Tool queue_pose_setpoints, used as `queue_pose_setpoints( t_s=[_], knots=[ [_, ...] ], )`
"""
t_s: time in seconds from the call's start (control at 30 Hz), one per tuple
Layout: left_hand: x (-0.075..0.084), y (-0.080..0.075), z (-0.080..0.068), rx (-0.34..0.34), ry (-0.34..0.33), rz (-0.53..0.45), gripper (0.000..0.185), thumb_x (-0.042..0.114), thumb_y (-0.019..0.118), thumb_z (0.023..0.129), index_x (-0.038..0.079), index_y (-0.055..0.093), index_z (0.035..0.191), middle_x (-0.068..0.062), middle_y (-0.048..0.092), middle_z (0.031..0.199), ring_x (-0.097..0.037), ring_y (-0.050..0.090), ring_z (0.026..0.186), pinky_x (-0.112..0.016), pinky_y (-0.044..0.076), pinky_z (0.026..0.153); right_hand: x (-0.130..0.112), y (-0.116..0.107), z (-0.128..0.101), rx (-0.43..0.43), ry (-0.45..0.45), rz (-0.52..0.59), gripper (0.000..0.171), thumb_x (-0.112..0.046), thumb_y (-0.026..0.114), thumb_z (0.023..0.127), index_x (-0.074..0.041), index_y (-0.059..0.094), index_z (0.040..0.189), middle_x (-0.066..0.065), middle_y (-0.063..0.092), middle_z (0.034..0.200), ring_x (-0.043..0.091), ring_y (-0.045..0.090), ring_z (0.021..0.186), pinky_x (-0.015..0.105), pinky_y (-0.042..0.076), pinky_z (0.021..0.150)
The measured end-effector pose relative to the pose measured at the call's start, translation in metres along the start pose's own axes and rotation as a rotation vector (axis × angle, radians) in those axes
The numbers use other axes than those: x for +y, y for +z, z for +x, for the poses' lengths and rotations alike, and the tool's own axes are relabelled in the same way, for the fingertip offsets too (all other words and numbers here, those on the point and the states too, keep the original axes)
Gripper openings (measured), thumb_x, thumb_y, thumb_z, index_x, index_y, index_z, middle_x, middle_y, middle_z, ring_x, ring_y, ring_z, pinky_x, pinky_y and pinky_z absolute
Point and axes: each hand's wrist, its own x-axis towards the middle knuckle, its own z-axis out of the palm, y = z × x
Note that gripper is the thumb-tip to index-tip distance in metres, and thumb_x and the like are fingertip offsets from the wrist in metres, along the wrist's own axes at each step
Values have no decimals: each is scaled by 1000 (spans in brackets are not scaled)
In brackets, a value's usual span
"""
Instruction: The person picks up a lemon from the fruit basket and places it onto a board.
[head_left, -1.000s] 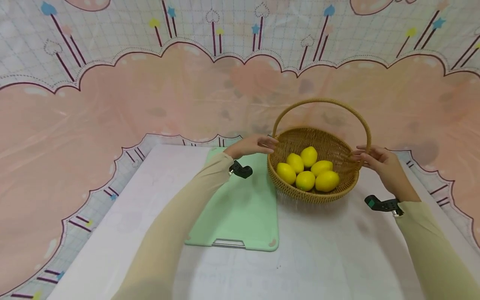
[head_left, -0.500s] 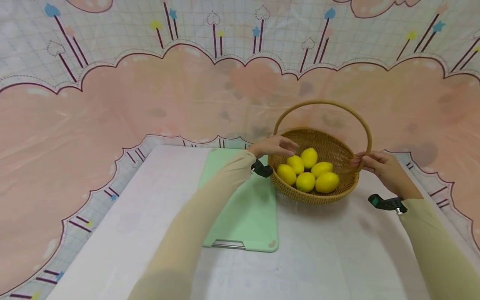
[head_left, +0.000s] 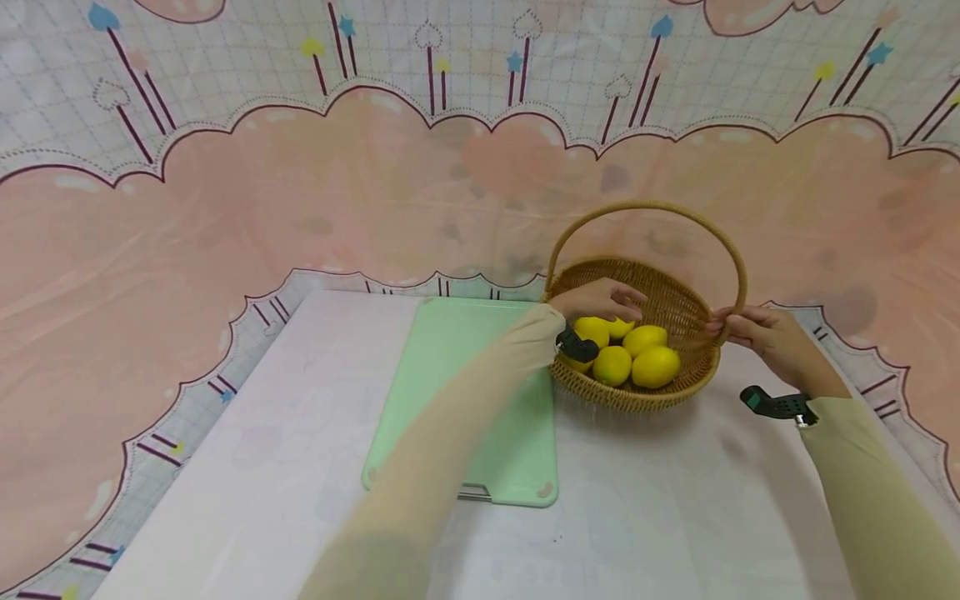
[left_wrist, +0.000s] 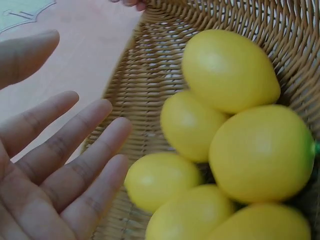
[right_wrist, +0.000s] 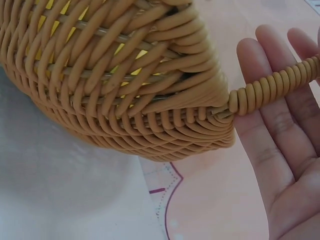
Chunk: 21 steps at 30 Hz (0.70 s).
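Observation:
My left hand (head_left: 600, 302) reaches over the lemons (head_left: 655, 367) in a brown wicker basket (head_left: 633, 403). In the left wrist view its fingers (left_wrist: 85, 175) are spread and hold nothing, beside the pile of yellow lemons (left_wrist: 260, 152). One lemon there has a green tip. My right hand (head_left: 772, 337) is at the right base of the basket's arched handle (head_left: 645, 205). Seen from the right wrist, that hand's fingers (right_wrist: 275, 125) lie nearly straight behind the wrapped handle (right_wrist: 270, 90), touching it. In the head view, the left hand and wrist strap partly hide the lemons at the left.
A pale green cutting board (head_left: 450, 392) with a metal-edged grip slot lies on the white tabletop (head_left: 637, 517), left of the basket. My left forearm crosses over it. Behind the table hangs a pink and white patterned sheet (head_left: 337, 200).
My left hand has moved right, from the basket's left rim to above the lemons. My right hand stays at the handle base, its fingers shifting slightly. The basket has hardly moved.

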Motion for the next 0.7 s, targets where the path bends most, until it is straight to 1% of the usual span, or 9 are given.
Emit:
queue_pose_setpoints(
  t_s=[0.13, 0.3, 0.37, 0.5, 0.7],
  knots=[
    [1, 12, 11, -6, -26, -18, 49, 20, 52, 97, 7, 40, 143, -11, 50, 140, -23, 52, 123, -37, 41, 107, 0, -2, 0, -29, -8, 17, 30, 2, 36, 99, 2, 63, 113, 2, 72, 99, 9, 67, 95, 17, 52, 84],
    [2, 28, 22, -30, -54, -12, 51, 22, 54, 96, 9, 40, 143, -10, 51, 138, -23, 53, 122, -35, 42, 105, 0, -2, -1, -42, -2, 42, 33, 4, 35, 99, 1, 65, 113, 1, 72, 100, 8, 67, 95, 17, 53, 84],
    [2, 33, 25, -41, -55, -4, 51, 21, 54, 96, 9, 40, 143, -10, 50, 140, -23, 53, 122, -34, 43, 105, 1, -3, -3, -40, -2, 49, 34, 4, 35, 98, 1, 65, 113, 1, 72, 100, 8, 67, 94, 17, 53, 84],
    [4, 37, 26, -60, -45, 39, 50, 20, 54, 95, 8, 42, 142, -9, 47, 143, -22, 53, 122, -31, 44, 102, 3, -3, -5, -39, -13, 59, 35, 6, 34, 98, -1, 66, 113, 1, 71, 100, 8, 67, 93, 17, 53, 83],
    [6, 38, 31, -96, -39, 125, 50, 20, 56, 94, 8, 44, 140, -10, 51, 138, -20, 52, 121, -30, 45, 99, 3, -3, -8, -37, -25, 63, 37, 8, 34, 98, -5, 67, 110, -1, 71, 101, 8, 67, 93, 17, 53, 83]
  ],
)
